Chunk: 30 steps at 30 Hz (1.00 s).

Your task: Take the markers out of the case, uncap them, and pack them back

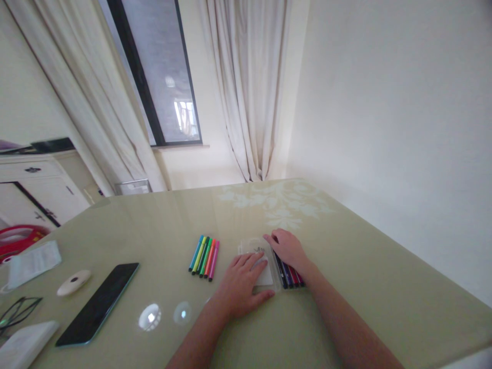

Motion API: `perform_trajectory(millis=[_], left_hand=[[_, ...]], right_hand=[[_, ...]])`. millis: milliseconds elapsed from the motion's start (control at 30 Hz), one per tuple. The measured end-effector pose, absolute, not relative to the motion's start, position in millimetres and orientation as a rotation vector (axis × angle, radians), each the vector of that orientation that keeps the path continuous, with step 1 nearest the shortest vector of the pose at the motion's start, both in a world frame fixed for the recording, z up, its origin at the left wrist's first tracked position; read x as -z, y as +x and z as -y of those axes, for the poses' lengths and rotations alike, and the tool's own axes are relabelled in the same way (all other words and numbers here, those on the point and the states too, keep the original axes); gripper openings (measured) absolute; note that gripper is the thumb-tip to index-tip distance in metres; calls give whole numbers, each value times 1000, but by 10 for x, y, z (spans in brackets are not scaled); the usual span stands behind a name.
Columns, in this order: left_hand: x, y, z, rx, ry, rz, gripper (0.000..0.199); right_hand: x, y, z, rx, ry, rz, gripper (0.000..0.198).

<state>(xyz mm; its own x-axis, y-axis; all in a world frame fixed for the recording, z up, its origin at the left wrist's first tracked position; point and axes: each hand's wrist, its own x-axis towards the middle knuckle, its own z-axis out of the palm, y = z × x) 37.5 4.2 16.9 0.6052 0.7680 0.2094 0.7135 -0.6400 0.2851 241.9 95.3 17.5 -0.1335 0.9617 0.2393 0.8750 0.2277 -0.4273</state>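
A clear plastic marker case [277, 274] lies unfolded on the table. Its left half carries a white card [265, 278], while several dark blue, purple and red markers [289, 278] fill the right half. My left hand [240, 287] rests flat over the left half, fingers stretched and spread. Over the upper ends of the dark markers sits my right hand [289, 249], its fingers curled down and a digit reaching to the case's middle edge. What lies under those fingers is hidden. To the left, several bright markers [204, 258] are lined up side by side.
A black-screened phone [98, 305] lies left on the glossy green table [161, 225]. Beyond it are a white oval object [74, 283], a face mask [34, 264], a black cable [19, 312] and a white box [28, 343]. A wall [392, 128] borders the right side.
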Motion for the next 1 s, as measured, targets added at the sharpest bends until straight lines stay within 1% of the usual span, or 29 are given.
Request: perform_trajectory(millis=[167, 367, 500, 567, 600, 667, 767, 833, 900, 933, 1000], left_hand=[[-171, 370, -61, -504, 2642, -1283, 67], [-141, 333, -86, -516, 2642, -1260, 68], [-140, 321, -96, -553, 2622, -1224, 83], [-144, 332, -101, -642, 2626, -1216, 90], [-141, 343, -104, -693, 2631, -1233, 90], [-116, 372, -112, -768, 2641, -1330, 80], [-47, 403, -143, -739, 2642, -1548, 55], [-9, 392, -184, -652, 2642, -1653, 54], [1, 346, -235, -551, 2621, -1782, 56], [-6, 313, -260, -504, 2604, -1869, 56], [-35, 238, -296, -427, 2582, -2038, 56]], right_hand=[[-268, 2370, -904, -437, -1562, 1977, 48], [-460, 2428, -832, -360, -1514, 1854, 57], [-527, 2446, -814, -335, -1457, 1622, 61], [-503, 2355, -775, -402, -1425, 1613, 61], [-479, 2283, -744, -478, -1398, 1633, 60], [-419, 2114, -674, -713, -1322, 1674, 56], [-347, 1915, -605, -1004, -1215, 1634, 51], [-335, 1891, -619, -1109, -1150, 1575, 48], [-354, 1968, -676, -1131, -1145, 1519, 47], [-370, 2035, -713, -1087, -1178, 1507, 47], [-402, 2194, -782, -874, -1305, 1568, 45]])
